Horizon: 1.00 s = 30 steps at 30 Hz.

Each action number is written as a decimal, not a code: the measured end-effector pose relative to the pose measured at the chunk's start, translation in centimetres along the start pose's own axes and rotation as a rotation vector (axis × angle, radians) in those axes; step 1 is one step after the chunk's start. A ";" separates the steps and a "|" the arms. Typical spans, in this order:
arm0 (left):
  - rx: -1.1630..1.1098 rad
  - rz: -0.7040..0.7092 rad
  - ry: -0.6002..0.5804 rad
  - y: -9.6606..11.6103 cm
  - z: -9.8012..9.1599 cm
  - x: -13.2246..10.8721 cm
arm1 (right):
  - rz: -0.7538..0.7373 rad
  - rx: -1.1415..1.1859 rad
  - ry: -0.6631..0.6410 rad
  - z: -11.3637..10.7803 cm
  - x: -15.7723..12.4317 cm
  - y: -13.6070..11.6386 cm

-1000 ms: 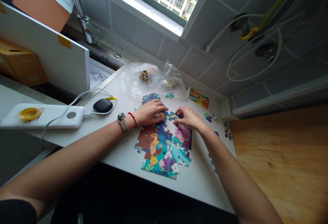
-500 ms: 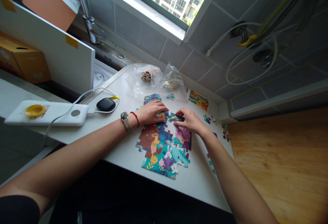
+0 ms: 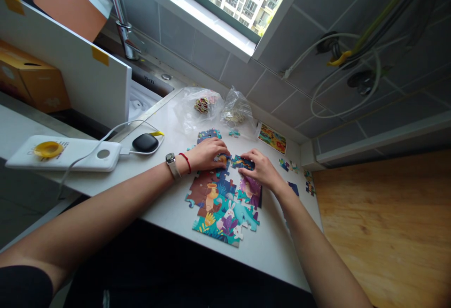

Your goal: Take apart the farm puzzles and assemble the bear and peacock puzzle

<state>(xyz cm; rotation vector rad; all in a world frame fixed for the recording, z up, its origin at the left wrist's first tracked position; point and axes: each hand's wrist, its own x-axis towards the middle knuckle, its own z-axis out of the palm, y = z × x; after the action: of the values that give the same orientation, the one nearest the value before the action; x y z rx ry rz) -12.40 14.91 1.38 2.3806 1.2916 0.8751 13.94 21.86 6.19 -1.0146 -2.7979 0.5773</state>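
Observation:
A partly joined jigsaw puzzle [image 3: 220, 204] with cartoon animals and plants lies on the white counter. My left hand [image 3: 210, 153] rests over its upper left part, thumb and fingers closed around a puzzle piece [image 3: 221, 158] with an orange patch. Across a narrow gap, my right hand [image 3: 260, 168] grips a dark joined puzzle section [image 3: 241, 162] between thumb and fingers. Just below that hand is a purple puzzle section [image 3: 250, 189]. White counter shows between the left and right parts. Fingers partly cover both held pieces.
Clear plastic bags [image 3: 237, 111] stand by the tiled wall, near a small picture card [image 3: 272, 137]. Loose puzzle pieces [image 3: 283, 164] lie to the right. A white power bank [image 3: 81, 154], a black case [image 3: 145, 142] and a cable sit left, beside the sink.
My right hand and forearm have shifted slightly left, and more of the dark section shows between the fingers. The left hand keeps nearly the same place. The view has moved a little.

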 end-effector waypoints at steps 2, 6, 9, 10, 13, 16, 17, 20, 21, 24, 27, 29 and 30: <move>0.000 -0.006 0.002 0.0 0.0 0.0 | -0.008 0.003 0.005 0.2 0.0 0.1; 0.007 -0.013 -0.014 0.0 0.0 0.0 | -0.051 -0.001 0.015 0.8 0.0 0.5; 0.012 -0.005 -0.027 -0.1 0.0 0.0 | -0.086 -0.020 0.017 1.2 0.2 0.8; 0.020 0.001 -0.031 0.0 -0.1 -0.1 | -0.097 -0.025 0.013 1.3 0.3 0.8; 0.056 0.020 -0.045 0.0 -0.1 -0.1 | -0.122 -0.040 -0.006 1.2 0.4 0.9; 0.082 0.029 -0.052 0.1 -0.2 -0.2 | -0.125 -0.051 -0.031 1.0 0.5 0.6; 0.086 0.031 -0.055 0.1 -0.3 -0.2 | -0.121 -0.052 -0.036 0.9 0.5 0.5; 0.094 0.031 -0.064 0.2 -0.4 -0.2 | -0.102 -0.038 -0.033 0.7 0.1 0.2; 0.096 0.028 -0.066 0.2 -0.4 -0.2 | -0.092 -0.026 -0.022 0.6 -0.1 0.2; 0.098 0.019 -0.075 0.3 -0.5 -0.2 | -0.034 0.006 0.009 0.2 -1.2 0.5; 0.094 0.015 -0.082 0.5 -0.6 -0.2 | 0.053 0.011 -0.015 -0.3 -2.4 1.2; 0.091 0.011 -0.077 0.5 -0.6 -0.2 | 0.089 0.008 -0.045 -0.5 -3.0 1.6; 0.090 0.011 -0.073 0.5 -0.6 -0.2 | 0.097 0.005 -0.054 -0.5 -3.2 1.7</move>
<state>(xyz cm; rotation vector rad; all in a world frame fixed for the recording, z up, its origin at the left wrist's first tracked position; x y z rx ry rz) -12.52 14.43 2.05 2.4658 1.3175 0.7404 17.53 21.21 6.11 -1.1567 -2.8045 0.6314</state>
